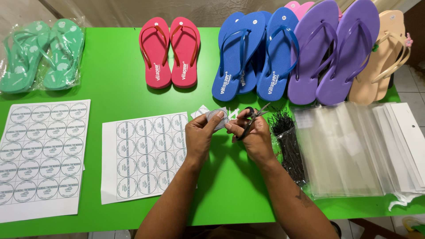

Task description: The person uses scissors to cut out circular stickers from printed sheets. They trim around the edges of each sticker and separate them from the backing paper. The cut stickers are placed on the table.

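My left hand (200,135) pinches a small round paper label (216,118) above the green table (115,84). My right hand (253,135) grips black-handled scissors (253,117) whose blades point up and right, beside the label. A sheet of round printed labels (146,155), with its right part cut away, lies just left of my left hand. Small white paper scraps (201,111) lie behind the hands.
A second label sheet (42,155) lies at the left. Along the back: green flip-flops in a clear bag (42,53), a pink pair (170,51), blue pairs (256,53), purple pairs (332,53), a beige pair (385,57). Right: black ties in a bag (290,146), clear bags (345,150), white card headers (405,141).
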